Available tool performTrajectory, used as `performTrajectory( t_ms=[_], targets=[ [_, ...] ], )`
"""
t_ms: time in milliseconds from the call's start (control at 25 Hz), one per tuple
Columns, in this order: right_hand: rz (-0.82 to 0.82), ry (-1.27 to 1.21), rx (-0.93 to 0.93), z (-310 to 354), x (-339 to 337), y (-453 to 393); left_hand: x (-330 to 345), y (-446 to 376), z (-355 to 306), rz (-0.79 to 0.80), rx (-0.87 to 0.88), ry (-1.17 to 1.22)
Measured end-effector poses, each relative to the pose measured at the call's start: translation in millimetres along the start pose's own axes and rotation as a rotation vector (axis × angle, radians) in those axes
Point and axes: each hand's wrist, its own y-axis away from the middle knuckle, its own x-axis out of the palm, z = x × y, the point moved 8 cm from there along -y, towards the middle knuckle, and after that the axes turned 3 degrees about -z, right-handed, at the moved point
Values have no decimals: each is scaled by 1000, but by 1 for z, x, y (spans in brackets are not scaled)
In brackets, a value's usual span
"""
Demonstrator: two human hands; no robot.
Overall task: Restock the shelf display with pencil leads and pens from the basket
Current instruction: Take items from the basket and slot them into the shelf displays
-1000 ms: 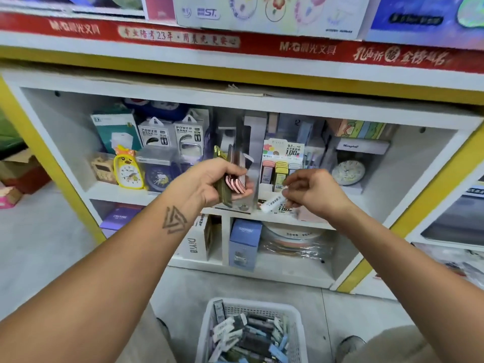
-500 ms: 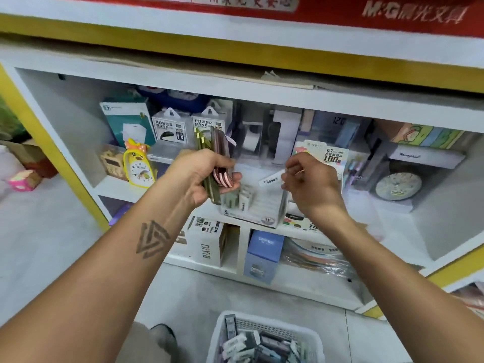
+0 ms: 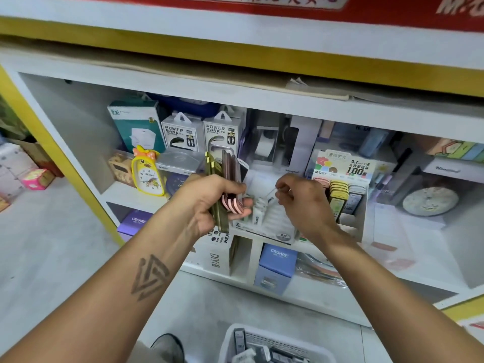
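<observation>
Two power bank boxes behind left hand, duck clock beside.

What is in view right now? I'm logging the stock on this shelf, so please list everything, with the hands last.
Lead cases, held: several, olive and pink, in the left grip.
Lead case, single: one, white, pinched by the right hand over the tray.
Display tray: one, white, labelled 2B, upper shelf, few cases in it.
Lead display box: one, colourful, holds pink, yellow and dark cases, right of the tray.
Power bank boxes: two, white, back of the shelf.
Duck clock: one, yellow, shelf left.
Round clock: one, pale, shelf right.
Basket: one, white, on the floor.
Left hand: grips the bundle.
Right hand: pinches one case.
</observation>
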Motion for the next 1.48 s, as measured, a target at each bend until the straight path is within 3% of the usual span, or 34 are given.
performTrajectory(
  t_ms=[400, 480, 600, 680, 760, 840, 1000, 1160, 1480],
  targets=[
    [184, 150, -109, 14, 23, 2, 7, 11, 4, 64, -37, -22],
    [102, -59, 58, 7, 6, 1, 17, 15, 8, 126, -68, -27],
    [52, -712, 540, -17, -11, 11, 38, 20, 17, 238, -127, -35],
    [50, -929, 652, -23, -22, 19, 53, 25, 25, 320, -159, -49],
    [52, -962, 625, -29, -42, 25, 72, 31, 34, 395, -178, -82],
    [15, -953, 604, -41, -62, 31, 87, 33, 43, 431, -193, -88],
    [-211, -837, 661, -81, -112, 40, 105, 30, 51, 442, -215, -74],
    [-249, -644, 563, -97, -147, 45, 119, 26, 56, 383, -196, -121],
    [-5, -87, 412, -103, -151, 48, 142, 14, 58, 339, -170, 15]
  ],
)
